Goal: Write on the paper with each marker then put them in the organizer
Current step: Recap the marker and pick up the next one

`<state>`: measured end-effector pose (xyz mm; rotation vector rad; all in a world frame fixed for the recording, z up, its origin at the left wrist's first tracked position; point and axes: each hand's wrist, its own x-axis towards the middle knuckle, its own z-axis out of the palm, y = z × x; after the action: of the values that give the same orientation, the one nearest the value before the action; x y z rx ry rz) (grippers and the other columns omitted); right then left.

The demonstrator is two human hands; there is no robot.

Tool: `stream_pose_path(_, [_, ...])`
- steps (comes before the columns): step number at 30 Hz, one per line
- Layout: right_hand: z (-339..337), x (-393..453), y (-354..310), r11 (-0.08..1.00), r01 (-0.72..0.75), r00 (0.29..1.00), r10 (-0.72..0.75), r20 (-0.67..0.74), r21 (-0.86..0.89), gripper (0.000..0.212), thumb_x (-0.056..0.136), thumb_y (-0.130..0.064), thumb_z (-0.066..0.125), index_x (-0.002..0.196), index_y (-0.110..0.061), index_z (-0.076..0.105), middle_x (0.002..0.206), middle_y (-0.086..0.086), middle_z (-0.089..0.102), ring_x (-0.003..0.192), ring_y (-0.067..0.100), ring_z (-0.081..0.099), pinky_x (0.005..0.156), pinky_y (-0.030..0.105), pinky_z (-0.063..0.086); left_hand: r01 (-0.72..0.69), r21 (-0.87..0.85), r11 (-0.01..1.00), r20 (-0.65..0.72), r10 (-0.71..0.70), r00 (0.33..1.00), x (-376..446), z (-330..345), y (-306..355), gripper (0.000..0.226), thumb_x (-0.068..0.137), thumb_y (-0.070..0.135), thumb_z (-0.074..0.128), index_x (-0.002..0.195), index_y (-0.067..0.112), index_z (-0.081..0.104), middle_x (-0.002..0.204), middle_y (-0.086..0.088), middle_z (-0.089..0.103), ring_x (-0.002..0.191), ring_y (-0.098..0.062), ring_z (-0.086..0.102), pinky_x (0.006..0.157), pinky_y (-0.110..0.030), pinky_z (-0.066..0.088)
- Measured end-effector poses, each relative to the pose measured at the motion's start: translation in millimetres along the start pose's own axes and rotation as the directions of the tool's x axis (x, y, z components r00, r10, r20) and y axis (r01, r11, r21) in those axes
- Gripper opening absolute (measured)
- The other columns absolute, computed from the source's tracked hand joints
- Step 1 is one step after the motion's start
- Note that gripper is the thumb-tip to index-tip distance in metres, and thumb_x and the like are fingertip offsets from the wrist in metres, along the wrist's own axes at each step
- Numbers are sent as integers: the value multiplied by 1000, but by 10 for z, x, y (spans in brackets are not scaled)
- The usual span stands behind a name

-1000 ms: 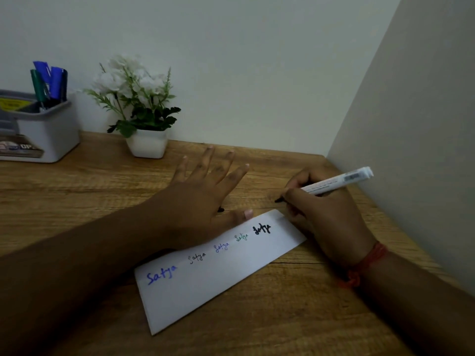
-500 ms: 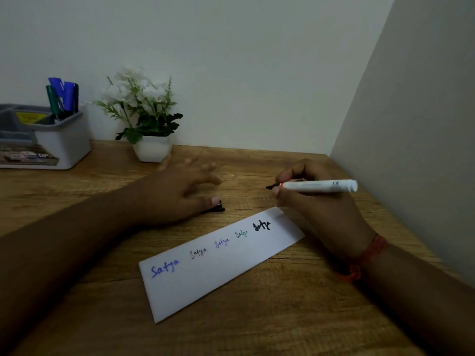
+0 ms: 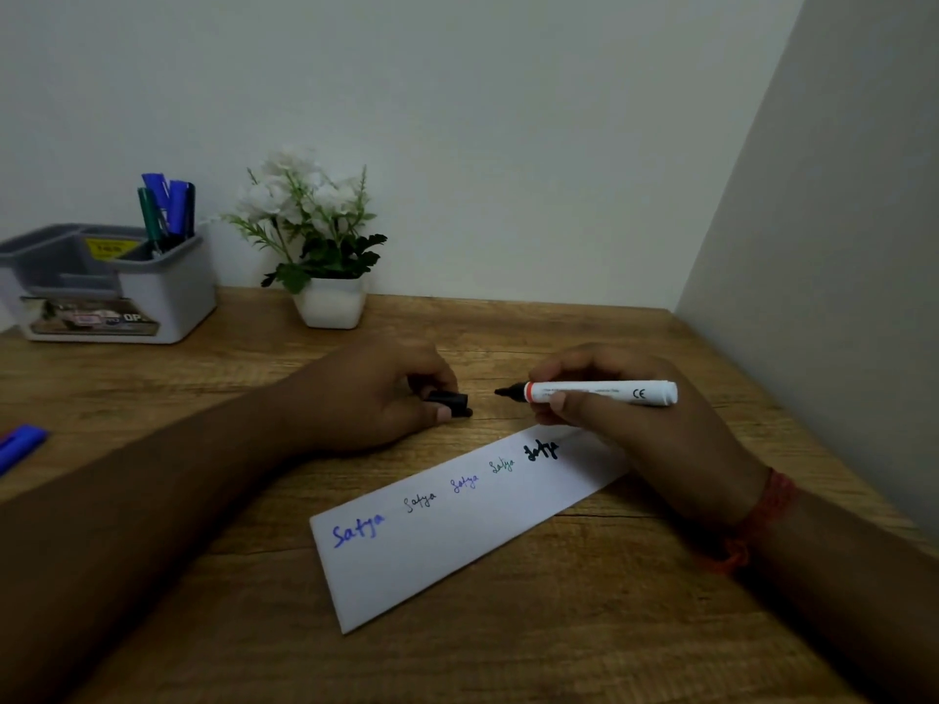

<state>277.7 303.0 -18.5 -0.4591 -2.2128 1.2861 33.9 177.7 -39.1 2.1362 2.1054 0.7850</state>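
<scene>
Wooden desk (image 3: 152,398): brown grain, set into a corner of pale walls; everything here stands or lies on it.
Paper (image 3: 457,541): a long white strip lying slantwise in front of both hands, with the same word written five times along it, in blue, dark, violet, green and thick black ink.
Right hand (image 3: 625,424): just beyond the paper's far right end, fingers and thumb curled round the marker.
Marker (image 3: 599,392): white barrel with an orange ring, held level above the desk, uncapped, its black tip pointing left.
Left hand (image 3: 376,398): resting on the desk, fingers curled, thumb and fingertips pinching the cap.
Cap (image 3: 449,401): black, lying at the desk surface, near the marker's tip but apart from it.
Organizer (image 3: 167,292): grey and white, at the far left by the wall, with blue and green pens (image 3: 165,210) standing upright in its right compartment.
Flower pot (image 3: 330,302): white, with white blooms, right of the organizer.
Blue object (image 3: 20,444): at the left edge, partly cut off.
</scene>
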Motion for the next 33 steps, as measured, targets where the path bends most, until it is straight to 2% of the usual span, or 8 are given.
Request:
stream_pose_path(3, [-7, -5, -11, 999, 37, 999, -37, -8, 26, 11, 91, -14, 69, 97, -17, 78, 95, 4, 78, 94, 20, 75, 93, 47, 58, -8, -23, 1000, -31, 8, 999, 10, 21, 33, 19, 87, 35, 71, 106, 33, 72, 89, 20, 62, 89, 1, 57, 73, -22, 46])
stream_pose_path(7, [-5, 1, -7, 998, 45, 999, -45, 3, 32, 10, 90, -14, 70, 96, -16, 78, 95, 4, 78, 92, 20, 75, 91, 45, 59, -6, -41, 999, -53, 4, 999, 17, 35, 83, 19, 87, 31, 72, 105, 35, 72, 89, 21, 64, 91, 0, 58, 72, -18, 42])
stream_pose_path(17, [31, 15, -4, 999, 30, 999, -29, 41, -12, 10, 91, -17, 69, 97, -18, 77, 95, 2, 78, 92, 18, 74, 91, 46, 58, -68, -76, 995, -85, 61, 994, 49, 76, 185, 21, 87, 34, 70, 108, 33, 73, 91, 17, 67, 93, -4, 58, 81, -34, 48])
stream_pose_path(22, [28, 15, 5, 999, 41, 997, -41, 58, 3, 10, 90, -18, 69, 98, -16, 76, 94, 2, 78, 90, 16, 75, 83, 31, 59, -112, -56, 992, -103, 105, 989, 55, 81, 212, 20, 87, 30, 72, 107, 32, 72, 90, 20, 67, 93, -2, 59, 80, -16, 41])
stream_pose_path(24, [35, 16, 10, 998, 46, 997, -48, 53, 32, 13, 88, -19, 70, 97, -12, 75, 92, 5, 79, 88, 17, 75, 81, 28, 60, -105, -58, 993, -109, 98, 989, 63, 77, 209, 20, 87, 29, 73, 106, 32, 72, 90, 21, 67, 94, 0, 59, 86, -13, 37])
stream_pose_path(27, [52, 3, 16, 992, 41, 999, -45, 26, 120, 13, 87, -13, 71, 95, -3, 75, 88, 12, 78, 86, 26, 75, 79, 28, 61, -86, -72, 994, -88, 79, 993, 71, 75, 196, 18, 87, 31, 71, 105, 36, 70, 94, 20, 69, 95, 4, 60, 118, -35, 21])
stream_pose_path(29, [62, -3, 18, 982, 29, 1000, -30, 2, 187, 12, 87, -10, 72, 94, 0, 75, 88, 15, 78, 86, 29, 76, 81, 31, 62, -87, -74, 993, -86, 80, 993, 91, 64, 219, 17, 86, 35, 68, 103, 38, 70, 93, 20, 70, 94, 5, 62, 121, -46, 13])
stream_pose_path(33, [105, -1, -5, 976, 28, 998, -16, -56, 216, 15, 85, -14, 74, 95, -2, 74, 88, 12, 79, 86, 24, 77, 79, 28, 62, -89, -54, 995, -139, 81, 987, 118, 6, 256, 17, 83, 36, 65, 99, 39, 70, 88, 19, 71, 89, 3, 64, 121, -48, 14])
